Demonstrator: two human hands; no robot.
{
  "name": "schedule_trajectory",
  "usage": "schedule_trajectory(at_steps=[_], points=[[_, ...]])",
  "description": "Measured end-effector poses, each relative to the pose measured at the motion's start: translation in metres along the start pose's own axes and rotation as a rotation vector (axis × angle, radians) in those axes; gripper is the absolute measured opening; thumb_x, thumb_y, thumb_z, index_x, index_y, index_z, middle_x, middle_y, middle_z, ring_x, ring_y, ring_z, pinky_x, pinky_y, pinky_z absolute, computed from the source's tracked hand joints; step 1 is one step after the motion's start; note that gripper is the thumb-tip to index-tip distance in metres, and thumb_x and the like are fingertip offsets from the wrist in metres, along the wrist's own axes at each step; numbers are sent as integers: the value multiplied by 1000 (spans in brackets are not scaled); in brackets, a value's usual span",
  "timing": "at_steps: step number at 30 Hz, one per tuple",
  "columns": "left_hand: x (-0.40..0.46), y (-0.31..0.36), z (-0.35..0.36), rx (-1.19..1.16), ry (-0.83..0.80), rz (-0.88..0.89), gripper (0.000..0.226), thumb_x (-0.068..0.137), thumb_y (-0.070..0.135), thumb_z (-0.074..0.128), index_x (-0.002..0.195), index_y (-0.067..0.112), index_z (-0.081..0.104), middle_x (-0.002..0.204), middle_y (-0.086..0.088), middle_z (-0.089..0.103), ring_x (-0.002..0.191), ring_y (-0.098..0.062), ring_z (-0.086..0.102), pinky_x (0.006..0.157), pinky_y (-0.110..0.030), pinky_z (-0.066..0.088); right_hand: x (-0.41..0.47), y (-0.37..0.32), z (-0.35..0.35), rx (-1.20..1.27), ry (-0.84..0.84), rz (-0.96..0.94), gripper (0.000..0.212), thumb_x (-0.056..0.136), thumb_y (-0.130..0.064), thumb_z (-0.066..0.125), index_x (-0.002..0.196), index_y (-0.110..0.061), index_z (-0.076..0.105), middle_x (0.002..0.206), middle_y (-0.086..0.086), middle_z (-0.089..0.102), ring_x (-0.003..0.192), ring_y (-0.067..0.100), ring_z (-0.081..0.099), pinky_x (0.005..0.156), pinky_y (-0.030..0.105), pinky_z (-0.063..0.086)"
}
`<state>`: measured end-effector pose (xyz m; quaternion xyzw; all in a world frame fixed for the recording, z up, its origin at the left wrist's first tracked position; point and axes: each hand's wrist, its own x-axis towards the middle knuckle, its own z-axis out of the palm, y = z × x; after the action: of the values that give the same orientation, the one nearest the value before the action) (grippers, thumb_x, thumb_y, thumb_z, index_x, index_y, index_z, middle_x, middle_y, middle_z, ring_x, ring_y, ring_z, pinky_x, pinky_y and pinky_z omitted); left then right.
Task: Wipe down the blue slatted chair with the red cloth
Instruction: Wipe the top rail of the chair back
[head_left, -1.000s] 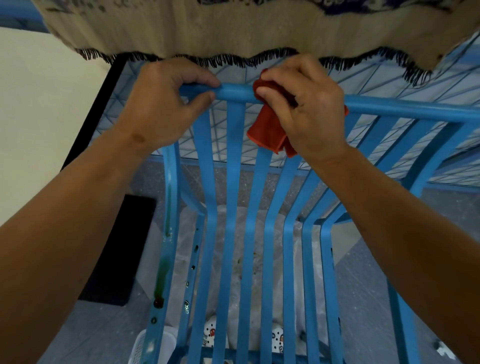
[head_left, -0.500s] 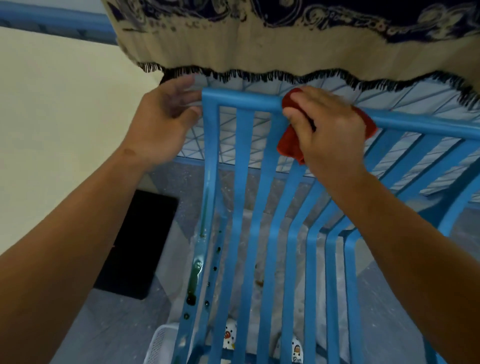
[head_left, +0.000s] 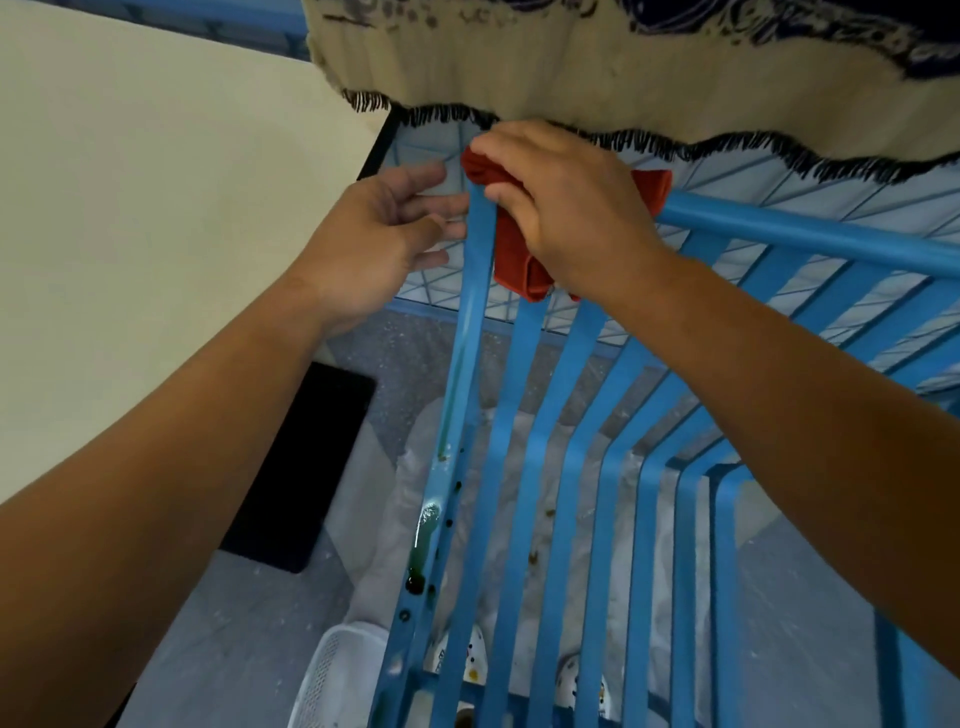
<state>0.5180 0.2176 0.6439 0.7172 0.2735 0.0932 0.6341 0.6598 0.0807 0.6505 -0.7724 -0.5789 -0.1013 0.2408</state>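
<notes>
One fringed blanket (head_left: 623, 67) overhangs the chair (head_left: 550, 415) beside a wall (head_left: 130, 208).

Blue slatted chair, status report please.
Right hand pressing red cloth on blue slatted chair corner. Left hand open beside it. Fringed fabric overhangs.

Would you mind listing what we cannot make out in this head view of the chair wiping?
- Top left corner of the blue slatted chair: covered by the right hand and the red cloth it grips.
- Most of the red cloth: hidden under that hand.
- Chair legs and floor contact: cut off by the bottom edge.
- Fringed fabric: cut off by the top edge.
- Whether the left hand touches the chair: unclear.
</notes>
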Motion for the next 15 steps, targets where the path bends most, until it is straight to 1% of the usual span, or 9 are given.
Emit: schedule_trajectory(at_steps=[2,4,7,9,11,13,15], points=[[-3,-5,0,6,-9,-17,50,100,0,53,148,6,40,118,0,72,107,-14,71,89,-31,56,-5,-2,12,-10,121,-38,28,94,-10,61,120,-4,68,126,12,66,116,32,61,97,41,49],[-5,-11,-1,-4,-19,-33,50,101,0,52,149,7,40,121,-1,71,109,-15,70,94,-34,56,-13,-5,23,-34,211,-83,17,93,-4,63,107,1,71,122,18,66,112,37,61,94,42,50],[-11,-21,-1,-27,-31,-58,50,101,-2,50,149,9,40,123,1,71,110,-16,70,94,-35,55,-15,-6,29,-57,230,-97,13,95,-7,61,98,2,70,115,22,63,109,37,58,88,46,50],[-14,-28,1,-38,-36,-70,50,102,-2,48,149,10,39,122,2,72,110,-14,70,94,-34,56,-14,-4,28,-114,276,-115,14,97,-12,62,99,-3,72,111,19,65,110,30,49,86,46,50],[-20,-35,2,-59,-21,-83,50,102,-1,48,149,10,38,120,3,73,110,-12,70,94,-33,56,-19,-4,32,-255,309,-148,11,98,-20,64,100,-14,74,108,9,68,107,24,42,85,43,44],[-25,-44,4,-113,11,-107,48,101,1,50,147,12,40,119,3,73,110,-13,70,95,-35,55,-30,-7,41,-363,294,-159,10,97,-23,66,103,-23,74,106,2,69,102,26,50,80,41,36],[-33,-56,10,-178,50,-138,46,100,4,53,144,14,44,120,2,73,111,-16,70,96,-35,54,-43,-11,55,-388,256,-148,11,95,-23,69,104,-25,75,105,1,69,92,30,61,75,40,33]])
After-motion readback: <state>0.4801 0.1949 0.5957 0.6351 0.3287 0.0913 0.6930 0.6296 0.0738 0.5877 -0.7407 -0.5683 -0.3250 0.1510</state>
